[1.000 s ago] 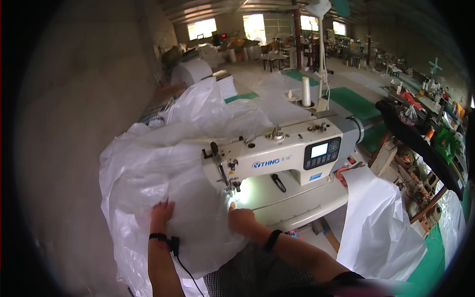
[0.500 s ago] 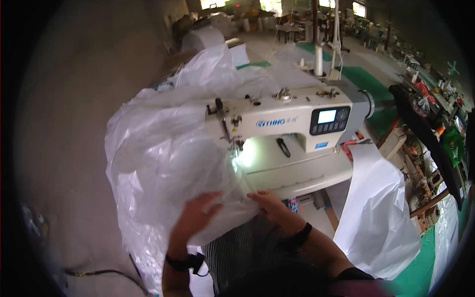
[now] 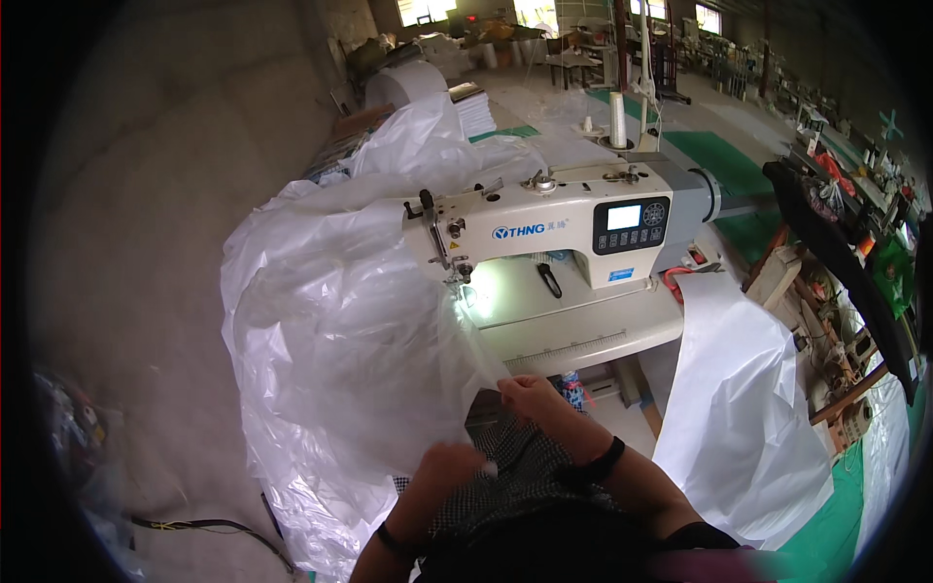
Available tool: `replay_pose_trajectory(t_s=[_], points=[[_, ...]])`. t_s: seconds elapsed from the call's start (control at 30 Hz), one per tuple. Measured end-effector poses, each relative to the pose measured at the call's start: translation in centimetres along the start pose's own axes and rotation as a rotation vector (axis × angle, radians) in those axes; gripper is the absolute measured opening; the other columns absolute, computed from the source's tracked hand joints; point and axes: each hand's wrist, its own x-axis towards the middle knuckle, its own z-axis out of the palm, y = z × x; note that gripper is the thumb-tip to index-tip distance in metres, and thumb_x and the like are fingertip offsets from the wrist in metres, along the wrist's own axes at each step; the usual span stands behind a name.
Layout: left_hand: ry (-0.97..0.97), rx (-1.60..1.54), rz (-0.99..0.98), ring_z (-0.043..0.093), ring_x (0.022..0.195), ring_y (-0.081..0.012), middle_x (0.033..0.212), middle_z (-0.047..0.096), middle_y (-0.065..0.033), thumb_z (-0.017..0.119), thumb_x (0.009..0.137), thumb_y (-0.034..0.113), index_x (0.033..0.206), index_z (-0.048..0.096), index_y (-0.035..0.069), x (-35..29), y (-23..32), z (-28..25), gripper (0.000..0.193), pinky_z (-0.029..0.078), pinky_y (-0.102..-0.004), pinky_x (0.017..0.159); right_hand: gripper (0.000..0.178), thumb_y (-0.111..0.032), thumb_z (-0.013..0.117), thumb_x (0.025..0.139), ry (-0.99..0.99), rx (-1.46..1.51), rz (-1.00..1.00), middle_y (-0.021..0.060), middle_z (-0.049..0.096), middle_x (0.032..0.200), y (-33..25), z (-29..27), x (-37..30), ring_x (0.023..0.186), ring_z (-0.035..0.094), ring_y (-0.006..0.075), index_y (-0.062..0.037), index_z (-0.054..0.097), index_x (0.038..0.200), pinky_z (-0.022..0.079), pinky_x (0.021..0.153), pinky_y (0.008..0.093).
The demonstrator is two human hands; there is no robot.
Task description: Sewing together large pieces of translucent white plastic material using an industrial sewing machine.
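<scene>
Blue lettering (image 3: 530, 230) and smaller blue label (image 3: 621, 275) on sewing machine (image 3: 579, 233), beyond fingers of both hands; dark control panel (image 3: 630, 226) with lit screen. White sheet (image 3: 360, 350): thin, glossy, translucent, crumpled; bulk left of right-hand fingers, reaching up to needle area. Right hand (image 3: 530, 398): fingertips narrow, pinching sheet edge. Left hand (image 3: 452, 468): nearer body, blurred, curled by sheet's near edge; whether gripping, cannot tell. Checked cloth (image 3: 530, 457) below right-hand fingers.

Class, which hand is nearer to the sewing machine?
Right. The right hand is close to the front edge of the sewing machine; the left hand is farther off, lower and leftward in view.
</scene>
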Motion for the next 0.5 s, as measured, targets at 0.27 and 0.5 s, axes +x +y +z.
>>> replay_pose_trajectory(t_s=[0.27, 0.5], points=[[0.170, 0.489, -0.831, 0.063, 0.077, -0.0253, 0.095, 0.061, -0.0230, 0.051, 0.085, 0.033, 0.107, 0.059, 0.001, -25.2, -15.7, 9.5, 0.039, 0.049, -0.0443, 0.071, 0.037, -0.033, 0.057, 0.087, 0.088, -0.354, -0.050, -0.0005, 0.049, 0.052, -0.3, -3.6, 3.1, 0.043, 0.042, 0.0087, -0.0044, 0.059, 0.063, 0.033, 0.040, 0.0251], [0.416, 0.071, -1.304, 0.061, 0.081, -0.0244, 0.096, 0.060, -0.0194, 0.049, 0.087, 0.029, 0.111, 0.056, 0.001, -27.7, -19.8, 3.6, 0.037, 0.048, -0.0425, 0.075, 0.034, -0.032, 0.055, 0.085, -0.148, -0.195, 0.070, 0.0004, 0.049, 0.054, 3.6, 0.8, 2.8, 0.043, 0.044, 0.0110, -0.0039, 0.059, 0.066, 0.037, 0.040, 0.0283]])
